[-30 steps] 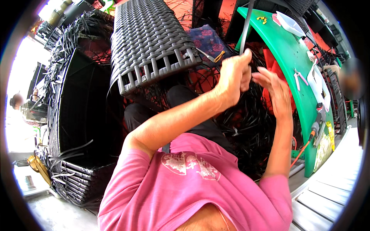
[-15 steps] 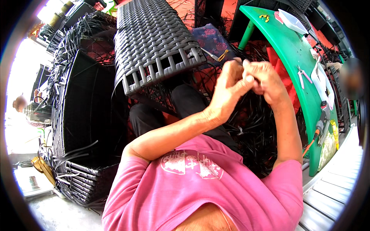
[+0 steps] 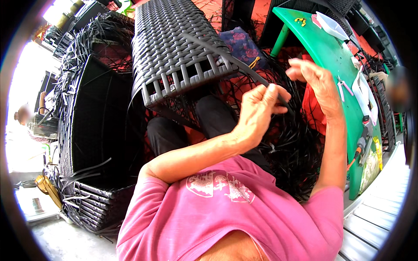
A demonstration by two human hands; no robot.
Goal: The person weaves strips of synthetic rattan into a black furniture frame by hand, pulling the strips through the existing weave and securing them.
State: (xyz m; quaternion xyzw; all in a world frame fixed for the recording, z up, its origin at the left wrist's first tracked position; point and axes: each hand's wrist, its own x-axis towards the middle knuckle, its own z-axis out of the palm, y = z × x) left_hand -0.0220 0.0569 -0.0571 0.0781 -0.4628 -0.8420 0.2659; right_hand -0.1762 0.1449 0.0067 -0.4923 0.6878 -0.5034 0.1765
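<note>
A flat black weaving strip runs slantwise across the front corner of the woven black piece. My left hand is closed, pinching the strip near its lower end between thumb and fingers. To the right and a little higher, my right hand is raised with its fingers apart and holds nothing. The woven black wicker piece stands ahead of my knees. Bare upright bars and square gaps show along its near edge, below the finished weave.
A green table curves along the right, bearing pink-handled pliers, a white tray and a corded power tool. Loose black strips heap beneath my hands. Stacked black wicker frames stand left. A dark flowered cloth lies ahead.
My hands were together and have come apart. The right one has opened and moved right; the left has dropped slightly, and the strip it holds now stretches up toward the woven piece.
</note>
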